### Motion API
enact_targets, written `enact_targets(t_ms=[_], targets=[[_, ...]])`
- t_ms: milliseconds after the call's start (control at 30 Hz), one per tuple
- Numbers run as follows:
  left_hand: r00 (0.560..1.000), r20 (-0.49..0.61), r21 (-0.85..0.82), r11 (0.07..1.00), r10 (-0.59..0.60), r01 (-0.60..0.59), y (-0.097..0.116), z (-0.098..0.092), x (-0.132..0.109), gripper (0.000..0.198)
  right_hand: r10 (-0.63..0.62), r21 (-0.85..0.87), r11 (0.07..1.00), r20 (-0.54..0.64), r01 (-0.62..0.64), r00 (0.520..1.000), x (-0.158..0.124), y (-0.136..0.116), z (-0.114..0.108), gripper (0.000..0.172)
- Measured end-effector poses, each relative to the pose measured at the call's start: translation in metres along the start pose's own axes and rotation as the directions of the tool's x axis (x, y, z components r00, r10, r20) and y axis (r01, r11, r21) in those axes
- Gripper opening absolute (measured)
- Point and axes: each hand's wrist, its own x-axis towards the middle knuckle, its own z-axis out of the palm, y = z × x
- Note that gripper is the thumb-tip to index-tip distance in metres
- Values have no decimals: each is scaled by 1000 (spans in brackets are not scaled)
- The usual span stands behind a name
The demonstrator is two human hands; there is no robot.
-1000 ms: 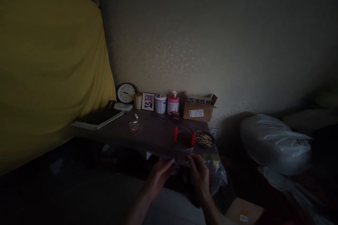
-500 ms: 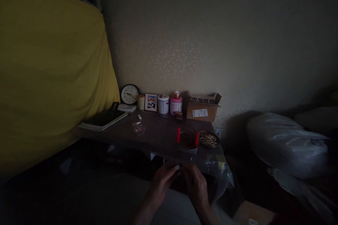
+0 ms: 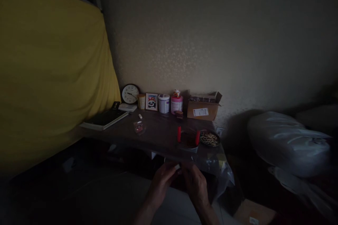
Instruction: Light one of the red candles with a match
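Observation:
My left hand (image 3: 164,180) and my right hand (image 3: 195,182) are close together in front of the table's near edge, fingers curled inward and fingertips nearly meeting. Between the left thumb and fingers shows the end of a small pale object (image 3: 177,166); its kind is too dark to make out. What the right fingers pinch, if anything, is hidden. Just beyond the hands, two red candles (image 3: 179,134) stand upright at a round tin (image 3: 188,144). Beside it lies a round dish of matchsticks (image 3: 209,138).
On the dark table (image 3: 158,130) lie a small clear packet (image 3: 138,128) and a book (image 3: 105,121). Along the wall stand a clock (image 3: 130,94), a panda picture (image 3: 151,102), two canisters (image 3: 164,104) and a cardboard box (image 3: 202,109). A white plastic bag (image 3: 287,144) sits at right.
The view has shifted very slightly. Both hands stay almost in place, fingertips together; the table objects stand as before.

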Motion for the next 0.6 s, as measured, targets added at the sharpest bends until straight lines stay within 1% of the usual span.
enact_targets(t_ms=[200,400,600], targets=[[1000,21,16,1000,18,-18,0,0,1,23,0,27,1000,2,0,1000,1,1,-1,22],[1000,7,-9,1000,12,-12,-3,0,3,22,23,11,1000,-1,-23,1000,1,1,-2,22],[1000,-17,-16,1000,-2,2,-3,3,3,25,-5,-20,1000,-25,4,1000,1,4,-1,22]])
